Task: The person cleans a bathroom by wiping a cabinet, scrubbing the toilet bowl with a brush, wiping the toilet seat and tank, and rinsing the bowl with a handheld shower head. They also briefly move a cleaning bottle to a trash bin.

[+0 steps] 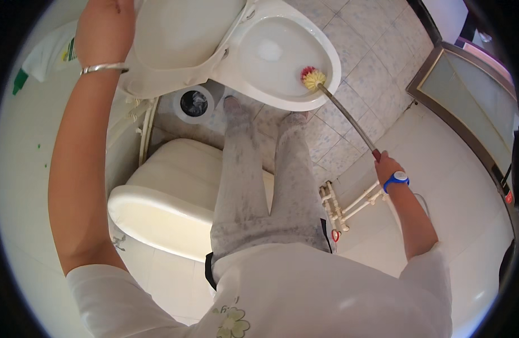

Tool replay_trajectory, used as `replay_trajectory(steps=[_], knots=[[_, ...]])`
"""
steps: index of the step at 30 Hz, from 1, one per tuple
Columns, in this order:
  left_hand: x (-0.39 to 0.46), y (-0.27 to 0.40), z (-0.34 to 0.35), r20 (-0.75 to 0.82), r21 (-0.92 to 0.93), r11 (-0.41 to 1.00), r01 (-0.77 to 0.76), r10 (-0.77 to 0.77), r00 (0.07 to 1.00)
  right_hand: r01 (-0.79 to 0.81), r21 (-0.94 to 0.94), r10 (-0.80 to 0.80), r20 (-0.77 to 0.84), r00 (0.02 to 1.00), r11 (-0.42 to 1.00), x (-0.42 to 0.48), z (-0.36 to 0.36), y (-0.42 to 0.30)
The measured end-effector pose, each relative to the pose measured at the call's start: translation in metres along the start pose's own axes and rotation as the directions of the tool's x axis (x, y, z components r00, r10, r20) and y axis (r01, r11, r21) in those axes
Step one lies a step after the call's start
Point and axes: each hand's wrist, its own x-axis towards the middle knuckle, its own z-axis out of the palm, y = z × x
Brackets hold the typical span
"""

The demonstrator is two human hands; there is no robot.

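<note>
My right hand (387, 167) grips the dark red end of a toilet brush handle (348, 115). The brush head (313, 79), with yellow and red bristles, rests against the inner wall of the white toilet bowl (333, 69), near its front rim. Whitish foam or a bright reflection shows in the bowl. The raised toilet lid (179, 34) leans back on the left. My left hand (105, 36) reaches up beside the lid, a silver bangle at its wrist. Its fingers are cut off by the top edge, so what they touch is hidden.
A white bottle with a green cap (48, 59) stands at the far left. Beside the toilet is a bin with a dark liner (194, 103). A white basin or tub (158, 198) lies left of my legs. White pipes (340, 209) run along the right wall, below a framed glass panel (466, 91).
</note>
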Motion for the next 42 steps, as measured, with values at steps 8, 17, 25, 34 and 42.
replay_trajectory(steps=[8,17,25,34,42], knots=[[0.010,0.037,-0.009,-0.006,-0.050,0.995,-0.089,0.088,0.996,-0.222,0.965,-0.625,0.261,0.736,0.142,0.108,0.009,-0.173],[-0.007,0.043,-0.021,0.054,-0.064,0.998,0.023,-0.020,0.998,-0.600,0.435,-0.695,-0.086,0.714,-0.671,0.023,0.028,-0.088],[0.011,0.055,-0.011,0.008,-0.049,0.993,-0.104,0.104,0.994,-0.608,0.689,-0.601,0.307,0.738,-0.394,0.174,0.013,-0.241],[0.003,0.061,-0.024,0.070,-0.081,0.997,0.011,-0.006,0.998,-0.287,0.916,-0.610,0.061,0.790,-0.281,0.047,0.022,-0.209],[0.004,0.068,-0.023,0.056,-0.078,0.997,-0.017,0.021,0.998,0.511,0.802,-0.361,-0.398,0.843,0.309,0.026,0.112,-0.123]])
